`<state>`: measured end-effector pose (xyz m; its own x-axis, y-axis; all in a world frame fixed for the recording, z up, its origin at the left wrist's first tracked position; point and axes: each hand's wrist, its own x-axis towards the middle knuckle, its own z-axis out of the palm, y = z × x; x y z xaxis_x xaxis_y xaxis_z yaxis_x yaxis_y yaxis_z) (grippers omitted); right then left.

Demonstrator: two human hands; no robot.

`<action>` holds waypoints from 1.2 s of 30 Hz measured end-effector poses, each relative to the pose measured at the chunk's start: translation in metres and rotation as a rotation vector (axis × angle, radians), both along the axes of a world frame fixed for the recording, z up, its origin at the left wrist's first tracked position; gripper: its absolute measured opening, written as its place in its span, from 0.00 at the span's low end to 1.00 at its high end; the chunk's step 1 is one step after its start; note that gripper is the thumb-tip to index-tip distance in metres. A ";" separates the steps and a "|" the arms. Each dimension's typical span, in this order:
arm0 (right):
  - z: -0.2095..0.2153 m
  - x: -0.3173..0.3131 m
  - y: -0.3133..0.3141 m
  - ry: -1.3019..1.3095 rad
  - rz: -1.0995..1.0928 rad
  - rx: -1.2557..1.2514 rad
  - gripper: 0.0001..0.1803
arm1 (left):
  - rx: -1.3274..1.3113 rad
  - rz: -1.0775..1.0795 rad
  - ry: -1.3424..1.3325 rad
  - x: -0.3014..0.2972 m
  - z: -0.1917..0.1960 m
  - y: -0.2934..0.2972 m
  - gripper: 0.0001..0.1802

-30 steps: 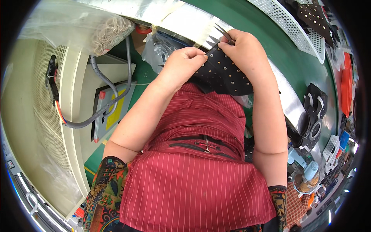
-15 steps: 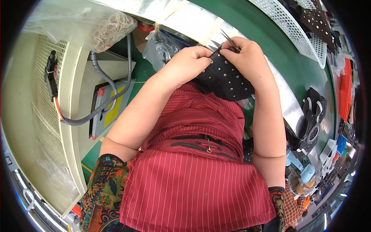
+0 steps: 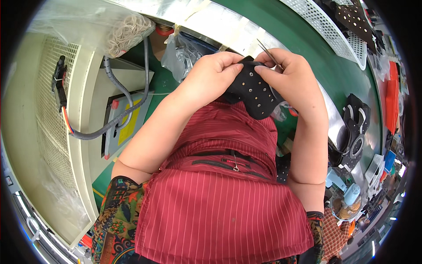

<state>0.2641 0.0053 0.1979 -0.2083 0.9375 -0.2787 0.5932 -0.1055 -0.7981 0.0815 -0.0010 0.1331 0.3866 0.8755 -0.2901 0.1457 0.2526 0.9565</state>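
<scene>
Between my hands hangs a black piece of flexible material [image 3: 255, 93], dotted with small metal studs or eyelets, over my lap. My left hand [image 3: 213, 75] is closed, thumb and fingers pinching its upper left edge. With thumb and curled fingers, my right hand [image 3: 290, 77] grips the upper right edge. A slim, pointed metal tool [image 3: 265, 48] also sits in the right hand, its tip sticking up past the fingers; its kind is partly hidden. The piece's lower part droops toward the red striped apron [image 3: 224, 211].
A metal-edged green table [image 3: 303, 42] curves ahead. On it are a white perforated basket [image 3: 327, 28] and black studded straps [image 3: 354, 127] at right. A cream cabinet [image 3: 83, 132] with a grey hose stands left, below a bag of pale loops [image 3: 132, 35]. A person in checks sits lower right.
My right hand has shifted slightly right and down, turning the pointed tool. The black piece has swung, with more of its upper edge showing between the hands. Both hands keep their grip.
</scene>
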 end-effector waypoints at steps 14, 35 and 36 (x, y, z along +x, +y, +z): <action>0.017 -0.003 -0.024 -0.115 -0.041 0.279 0.08 | 0.057 -0.033 -0.104 0.002 0.032 -0.023 0.14; 0.044 0.007 -0.087 -0.395 -0.010 0.644 0.13 | 0.405 0.394 0.007 -0.013 0.041 -0.031 0.09; 0.041 0.009 -0.091 -0.350 -0.016 0.638 0.13 | 0.393 0.393 -0.019 -0.013 0.043 -0.032 0.09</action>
<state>0.2733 -0.0861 0.2389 -0.1919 0.9418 0.2759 0.8275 0.3064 -0.4705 0.0687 -0.0328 0.1765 0.0109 0.9957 0.0915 0.0944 -0.0922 0.9913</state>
